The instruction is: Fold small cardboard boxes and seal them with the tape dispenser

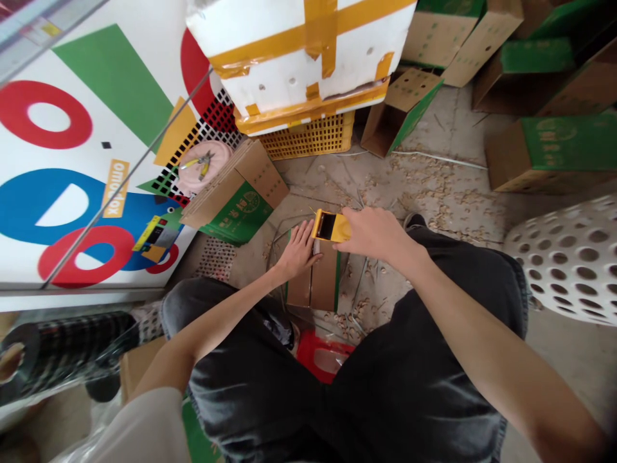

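A small brown cardboard box (318, 283) with green sides stands on the floor between my knees. My left hand (299, 249) lies flat on its top flaps, fingers stretched out and together. My right hand (375, 233) is closed round a yellow tape dispenser (330, 226), which sits at the far edge of the box top, right beside my left fingertips. I sit on a red stool (322, 355), partly hidden by my dark trousers.
A flattened brown and green carton (236, 193) leans at the left by a colourful panel (72, 161). White foam box (308, 51) on a yellow crate (313, 135) stands behind. More cartons (549, 154) lie at the right, a white perforated basket (569, 257) nearby. Debris litters the floor.
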Motion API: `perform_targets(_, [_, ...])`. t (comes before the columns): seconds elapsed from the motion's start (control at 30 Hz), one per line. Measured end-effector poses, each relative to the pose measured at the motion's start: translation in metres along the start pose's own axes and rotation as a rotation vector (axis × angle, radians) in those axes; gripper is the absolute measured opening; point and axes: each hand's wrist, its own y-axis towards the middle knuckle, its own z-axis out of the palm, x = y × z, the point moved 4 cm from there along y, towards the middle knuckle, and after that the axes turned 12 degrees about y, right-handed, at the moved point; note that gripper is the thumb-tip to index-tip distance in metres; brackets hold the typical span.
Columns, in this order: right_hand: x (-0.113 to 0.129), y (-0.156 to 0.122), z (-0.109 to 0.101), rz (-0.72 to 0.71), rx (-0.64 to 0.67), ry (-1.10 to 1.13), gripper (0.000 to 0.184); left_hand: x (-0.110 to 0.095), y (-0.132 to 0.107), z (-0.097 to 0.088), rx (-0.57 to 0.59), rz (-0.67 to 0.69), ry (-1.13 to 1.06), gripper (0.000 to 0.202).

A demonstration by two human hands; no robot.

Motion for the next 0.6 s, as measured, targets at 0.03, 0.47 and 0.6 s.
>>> perform_targets(0.03, [0.0,0.0,0.0,0.003,0.003,0.0,0.059,-0.002,-0.001,0.001,0.001,-0.005,0.003,0.08])
perform_targets(0.47, [-0.002,0.001,0.0,0.013,0.011,-0.015,0.062,-0.015,-0.008,0.001,-0.022,-0.031,-0.004,0.085])
perform_targets(0.6, [-0.001,0.001,0.0,0.014,0.021,-0.023,0.063,-0.015,-0.006,-0.002,-0.02,-0.014,-0.012,0.085])
